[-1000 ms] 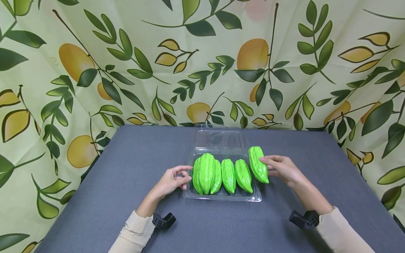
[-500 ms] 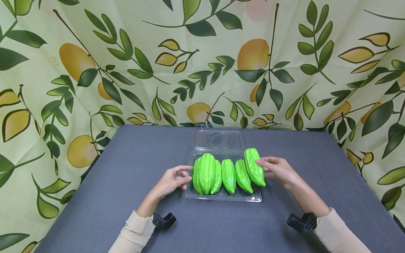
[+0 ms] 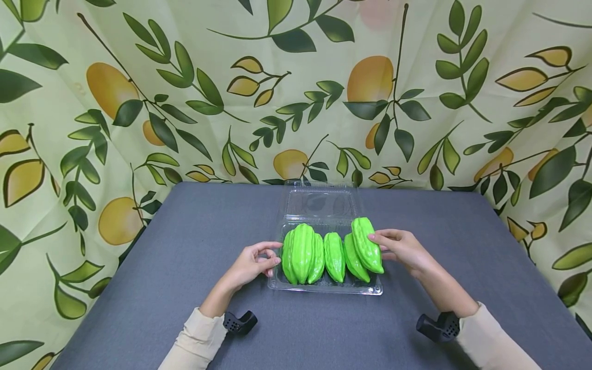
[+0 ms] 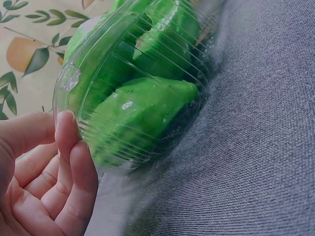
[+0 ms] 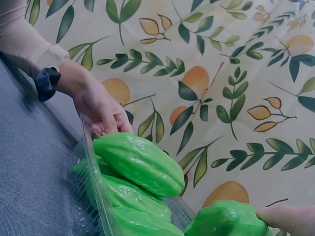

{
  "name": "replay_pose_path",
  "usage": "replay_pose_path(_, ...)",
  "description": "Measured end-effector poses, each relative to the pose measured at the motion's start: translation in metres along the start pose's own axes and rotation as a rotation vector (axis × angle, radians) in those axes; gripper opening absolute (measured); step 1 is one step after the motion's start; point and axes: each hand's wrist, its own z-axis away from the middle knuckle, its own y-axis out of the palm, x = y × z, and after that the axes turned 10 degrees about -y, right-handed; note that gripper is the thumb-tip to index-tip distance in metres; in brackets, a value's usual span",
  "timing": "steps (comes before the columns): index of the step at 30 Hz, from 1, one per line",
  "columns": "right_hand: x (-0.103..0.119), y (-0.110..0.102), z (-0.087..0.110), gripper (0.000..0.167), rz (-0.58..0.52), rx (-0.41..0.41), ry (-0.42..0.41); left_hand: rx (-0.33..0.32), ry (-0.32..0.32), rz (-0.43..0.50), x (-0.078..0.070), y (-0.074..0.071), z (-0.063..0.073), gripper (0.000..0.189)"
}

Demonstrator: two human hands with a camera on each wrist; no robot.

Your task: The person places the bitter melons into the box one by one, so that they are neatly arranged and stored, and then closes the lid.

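My left hand (image 3: 252, 263) pinches the left rim of a clear plastic clamshell container (image 3: 324, 290); the left wrist view shows thumb and fingertips at the ribbed container wall (image 4: 142, 152). Inside lie several bright green, ridged bitter melons, a stacked bitter melon (image 3: 302, 254) at the left end and single ones such as the middle bitter melon (image 3: 334, 257). Over the right end, my right hand (image 3: 407, 250) holds another bitter melon (image 3: 367, 244) between thumb and fingers. It overlaps the rightmost bitter melon (image 3: 352, 263) in the head view. Its end (image 5: 224, 219) shows beside my thumb in the right wrist view.
The container's transparent lid (image 3: 321, 203) lies folded back behind it. Everything rests on a grey cloth-covered table (image 3: 222, 216). A curtain (image 3: 296, 77) with leaf and fruit prints hangs behind and at both sides.
My right hand has carried its bitter melon leftward, from just beyond the container's right side to over its right end. The left hand stays on the rim.
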Motion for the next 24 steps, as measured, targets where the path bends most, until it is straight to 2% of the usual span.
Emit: replay_pose_path(24,0.008,0.026,-0.002,0.055,0.048,-0.034,-0.042,-0.002,-0.002,0.001,0.0,0.001,-0.001,0.044)
